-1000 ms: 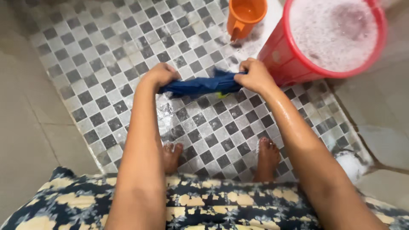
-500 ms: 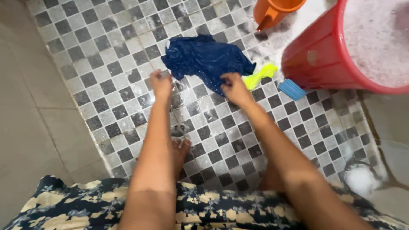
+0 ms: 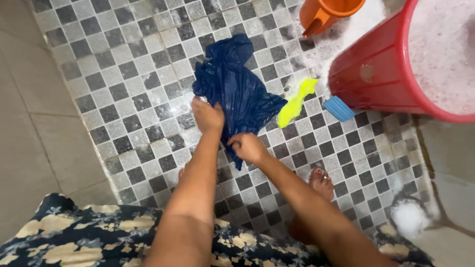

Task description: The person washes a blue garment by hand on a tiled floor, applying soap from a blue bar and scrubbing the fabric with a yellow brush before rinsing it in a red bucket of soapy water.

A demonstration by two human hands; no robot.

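Both hands (image 3: 208, 114) moved onto blue cloth (image 3: 236, 89), gripping near edge.

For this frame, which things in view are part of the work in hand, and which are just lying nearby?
In hand:
- blue cloth, spread wet on the checkered floor
- left hand, pressing on its edge
- right hand, gripping its lower end

Lying nearby:
- yellow-green brush
- blue ridged block
- red tub of suds
- orange jug
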